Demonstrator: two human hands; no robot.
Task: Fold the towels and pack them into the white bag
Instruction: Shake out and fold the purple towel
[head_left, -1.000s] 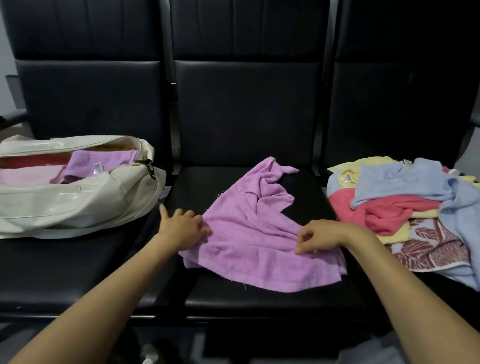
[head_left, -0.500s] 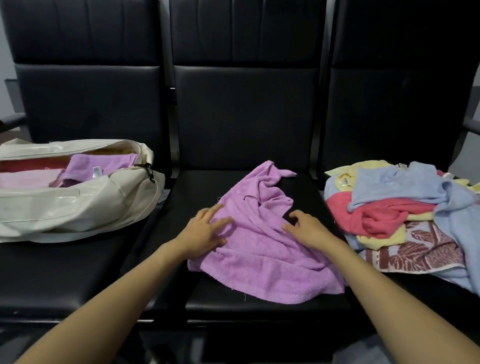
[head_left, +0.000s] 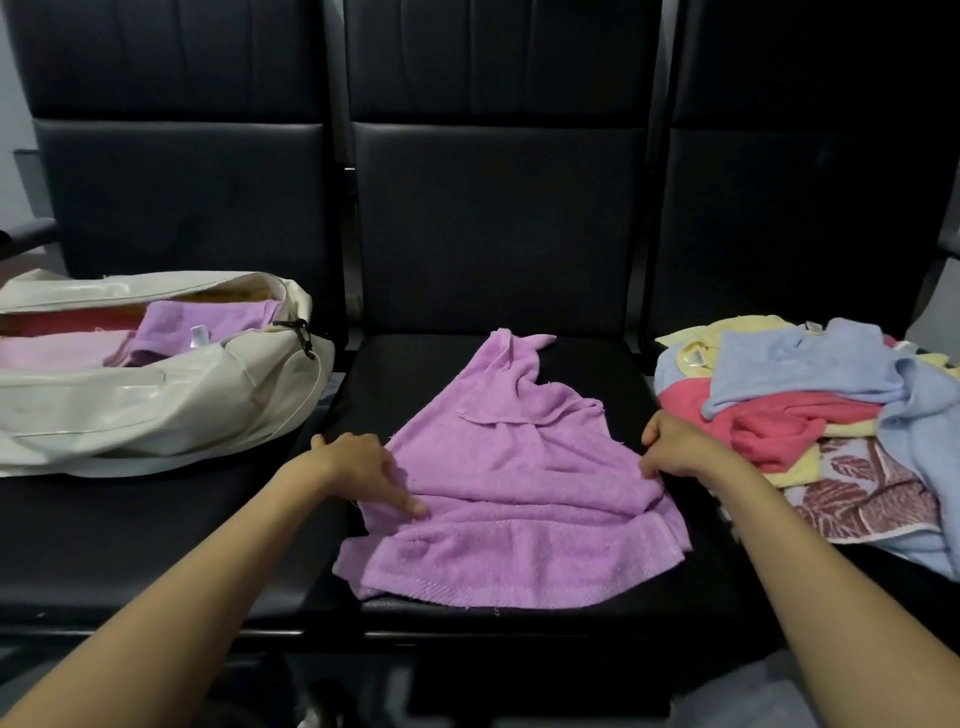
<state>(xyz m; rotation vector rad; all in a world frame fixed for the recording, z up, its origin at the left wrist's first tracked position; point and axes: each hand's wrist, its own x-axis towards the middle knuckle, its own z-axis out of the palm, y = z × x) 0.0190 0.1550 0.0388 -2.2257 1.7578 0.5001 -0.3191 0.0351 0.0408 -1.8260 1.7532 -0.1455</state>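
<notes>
- A row of three black padded seats (head_left: 498, 234) fills the view and carries everything.
- The white bag (head_left: 156, 410) lies on the left seat, its right end near that seat's right edge. Its top is unzipped, and a folded purple towel (head_left: 208, 325), a pale pink towel (head_left: 57, 348) and a coral one (head_left: 67, 317) show inside.
- A loose pile of towels (head_left: 753, 441) covers the right seat: a light blue towel (head_left: 800, 358) on top, a coral towel (head_left: 769, 421) under it, a yellow towel (head_left: 727, 332) towards the back edge, and a leaf-patterned towel (head_left: 857, 499) towards the front edge.
- The purple towel (head_left: 509, 467) lies rumpled on the middle seat. Its hemmed edge runs along the seat's front edge, and one corner points to the back edge. A raised crease crosses it between the two hands.
- The left hand (head_left: 358, 462) rests on the towel's left side, fingers laid out flat on the cloth, thumb spread over the bare seat.
- The right hand (head_left: 675, 447) is at the towel's right side, fingers curled in and pinching the cloth at the end of the crease.
- A black zipper pull (head_left: 301, 332) hangs at the bag's right end.
</notes>
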